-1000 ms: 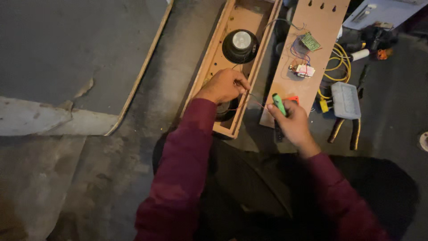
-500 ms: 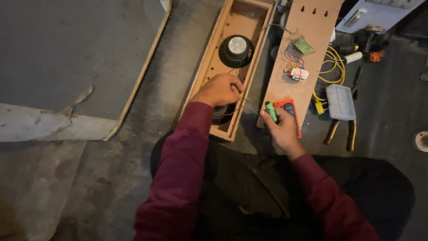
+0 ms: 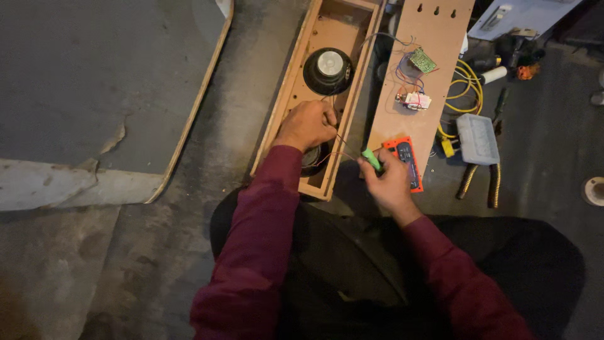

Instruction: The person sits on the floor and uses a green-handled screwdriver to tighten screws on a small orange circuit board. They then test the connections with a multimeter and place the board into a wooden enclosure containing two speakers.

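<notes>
Two pliers [image 3: 479,181] lie beside the grey box [image 3: 477,138].

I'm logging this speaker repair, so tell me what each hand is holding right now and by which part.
The right hand grips a green tool by its lower end. The left hand pinches thin wires inside the wooden speaker box; exactly where it grips them is hidden.

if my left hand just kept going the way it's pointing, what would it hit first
Probably the black speaker cone higher in the wooden box; the left hand points up along it, though depth is unclear.
</notes>
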